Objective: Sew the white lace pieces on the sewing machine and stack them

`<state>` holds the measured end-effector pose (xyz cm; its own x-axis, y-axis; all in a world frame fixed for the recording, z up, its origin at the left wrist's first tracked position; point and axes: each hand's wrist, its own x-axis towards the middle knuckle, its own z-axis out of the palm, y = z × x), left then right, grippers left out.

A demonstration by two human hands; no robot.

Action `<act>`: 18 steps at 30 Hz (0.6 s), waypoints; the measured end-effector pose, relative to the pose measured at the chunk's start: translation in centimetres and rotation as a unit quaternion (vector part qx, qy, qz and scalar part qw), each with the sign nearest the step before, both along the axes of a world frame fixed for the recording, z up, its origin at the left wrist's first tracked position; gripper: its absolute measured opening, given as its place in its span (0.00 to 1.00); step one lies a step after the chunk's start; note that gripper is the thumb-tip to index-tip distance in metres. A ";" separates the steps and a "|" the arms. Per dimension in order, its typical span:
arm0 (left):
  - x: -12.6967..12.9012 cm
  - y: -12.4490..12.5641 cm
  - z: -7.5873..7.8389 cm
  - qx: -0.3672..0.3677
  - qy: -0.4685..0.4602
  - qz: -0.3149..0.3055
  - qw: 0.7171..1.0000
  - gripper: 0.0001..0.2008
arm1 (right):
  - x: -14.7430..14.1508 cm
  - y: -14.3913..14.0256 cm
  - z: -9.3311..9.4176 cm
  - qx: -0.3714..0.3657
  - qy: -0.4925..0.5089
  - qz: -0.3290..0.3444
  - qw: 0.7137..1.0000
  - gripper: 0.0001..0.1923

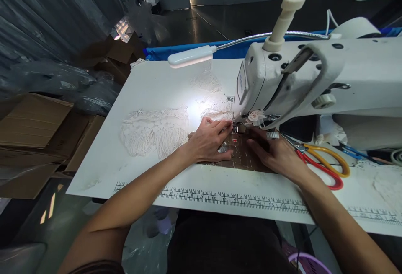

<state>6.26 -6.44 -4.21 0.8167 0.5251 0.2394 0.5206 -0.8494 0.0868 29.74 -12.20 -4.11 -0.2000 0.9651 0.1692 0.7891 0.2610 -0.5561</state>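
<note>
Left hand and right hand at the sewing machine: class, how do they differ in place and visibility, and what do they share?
The left hand lies left of the presser foot, the right hand right of it. The left hand shows almost whole; machine parts partly cover the right hand. The left hand is nearer the large lace piece, the right hand nearer the scissors. Both are bare.

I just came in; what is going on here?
A person works at a white sewing machine. The left hand is just left of its metal presser foot; the right hand is on the other side, partly hidden; what either holds is unclear. White fringed lace lies on the white table, left of the hands; scissors with red and orange handles lie beside the right hand.
</note>
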 end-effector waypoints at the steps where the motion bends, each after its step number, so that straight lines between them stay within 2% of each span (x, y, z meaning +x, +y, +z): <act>1: 0.0 0.0 0.0 -0.004 0.001 0.002 1.000 0.30 | -0.2 -0.2 -0.2 0.006 -0.005 -0.016 1.000 0.23; 6: -0.2 0.2 -0.1 -0.034 -0.011 0.000 0.999 0.31 | -0.7 -0.2 -0.6 0.018 -0.008 -0.045 0.999 0.21; 10: -0.2 1.2 -0.1 -0.059 -0.033 -0.020 0.998 0.32 | -0.2 -0.5 0.0 0.012 -0.009 0.012 1.000 0.19; 14: -0.2 3.3 0.4 -0.095 -0.036 -0.054 0.993 0.27 | 0.4 -2.1 1.9 0.001 -0.015 0.097 0.995 0.19; 18: -0.2 5.2 1.0 -0.120 -0.025 -0.059 0.991 0.18 | 0.8 -5.5 5.3 0.007 0.039 0.174 0.984 0.14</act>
